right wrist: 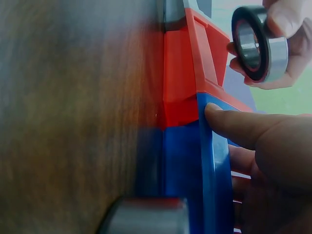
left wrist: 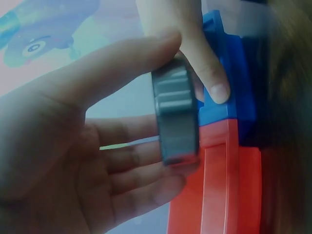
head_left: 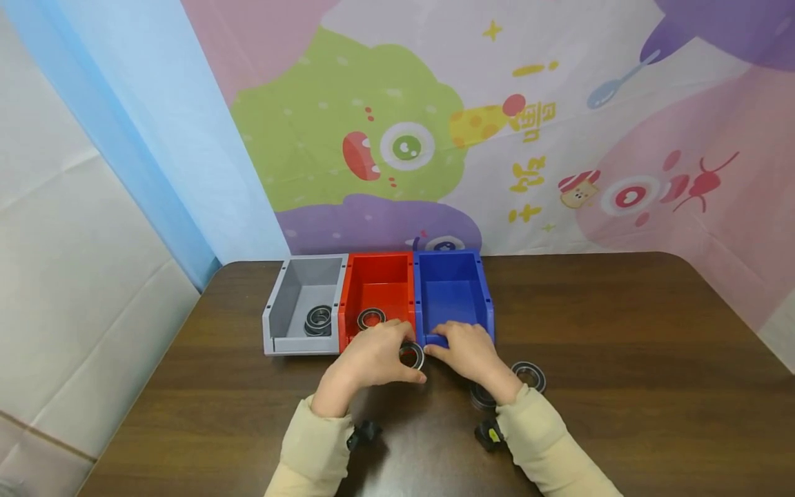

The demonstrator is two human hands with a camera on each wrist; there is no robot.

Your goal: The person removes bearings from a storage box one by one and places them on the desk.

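Note:
My left hand holds a ball bearing between thumb and fingers, raised near the front of the red bin. My right hand grips the front lip of the blue bin, thumb on the outer face and fingers behind it, inside. One bearing lies in the red bin. In the grey bin on the left, bearings are stacked. Two more bearings lie on the table by my right wrist, one plainly visible and one partly hidden.
The three bins stand side by side at the back of the brown table, against a printed cloth. Small black devices are strapped under both wrists. A pale wall covering hangs at the left.

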